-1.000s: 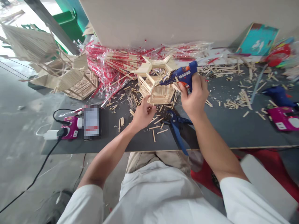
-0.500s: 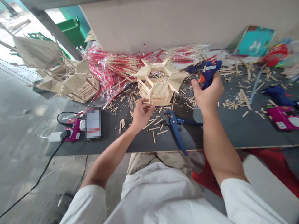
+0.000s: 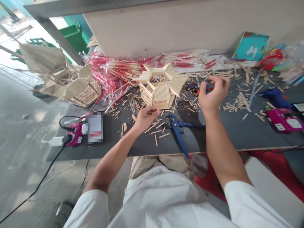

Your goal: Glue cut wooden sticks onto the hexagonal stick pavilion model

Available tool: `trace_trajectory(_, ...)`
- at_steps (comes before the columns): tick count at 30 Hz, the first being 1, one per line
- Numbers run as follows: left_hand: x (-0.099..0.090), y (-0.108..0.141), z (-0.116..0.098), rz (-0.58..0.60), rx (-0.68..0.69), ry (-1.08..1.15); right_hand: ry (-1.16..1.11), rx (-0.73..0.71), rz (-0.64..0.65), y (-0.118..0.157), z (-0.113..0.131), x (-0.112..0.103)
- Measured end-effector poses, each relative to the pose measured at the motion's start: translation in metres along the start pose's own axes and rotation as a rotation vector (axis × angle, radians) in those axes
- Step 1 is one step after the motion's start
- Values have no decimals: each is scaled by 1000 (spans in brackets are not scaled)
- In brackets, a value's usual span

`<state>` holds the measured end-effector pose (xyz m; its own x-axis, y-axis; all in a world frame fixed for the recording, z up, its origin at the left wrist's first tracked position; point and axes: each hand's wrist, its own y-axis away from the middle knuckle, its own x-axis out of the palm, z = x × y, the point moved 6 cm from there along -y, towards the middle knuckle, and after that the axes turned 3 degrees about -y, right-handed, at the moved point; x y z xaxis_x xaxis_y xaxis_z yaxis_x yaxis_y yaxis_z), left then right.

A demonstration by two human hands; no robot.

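My left hand (image 3: pixel 146 119) pinches a small wooden stick (image 3: pixel 158 109), mostly hidden by the fingers, just in front of a star-shaped stick model (image 3: pixel 162 95). To the right of the model, my right hand (image 3: pixel 213 95) is raised with its fingers curved and apart, holding nothing. Behind that hand a blue glue gun (image 3: pixel 191 86) lies on the table, partly covered by the hand. Between my forearms rests a blue-handled cutter (image 3: pixel 178 131), with short loose sticks (image 3: pixel 155 139) beside it.
A larger stick model (image 3: pixel 68 82) stands at the left. Red-tipped sticks in plastic (image 3: pixel 114 68) lie along the back. A phone (image 3: pixel 95 129) and pink power strip (image 3: pixel 75 134) sit front left. Another blue glue gun (image 3: pixel 276 96) and pink power strip (image 3: pixel 282 120) are at right.
My right hand has let go of the glue gun, which now lies on the table behind it. My left hand, with the small stick, has come slightly away from the model.
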<state>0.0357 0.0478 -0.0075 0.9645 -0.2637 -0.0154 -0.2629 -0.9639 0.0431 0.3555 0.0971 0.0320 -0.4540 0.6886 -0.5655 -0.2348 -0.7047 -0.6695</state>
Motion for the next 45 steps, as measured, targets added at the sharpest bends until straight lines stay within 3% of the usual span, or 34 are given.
trace_trajectory(3,0,-1,-1,-4,18,60,-128,-68,-195,14,49,-17)
trace_trajectory(5,0,-1,-1,-13,12,96,-190,-180,-167,28,79,-18)
trace_trajectory(9,1,-1,0,-5,-27,137,-405,-484,254,55,130,-2)
trace_trajectory(12,2,2,-4,47,-16,131,-518,-618,411,63,150,-1)
trace_trajectory(19,6,6,-10,122,-57,109,-624,-577,645,59,145,14)
trace_trajectory(32,5,4,-5,162,-83,51,-699,-468,736,61,144,22)
trace_trajectory(38,2,3,-3,138,-55,97,-706,-435,727,54,155,16)
trace_trajectory(42,3,-1,3,105,-60,102,-705,-426,570,33,162,4)
trace_trajectory(45,0,-4,7,44,-43,56,-637,-413,536,18,168,6)
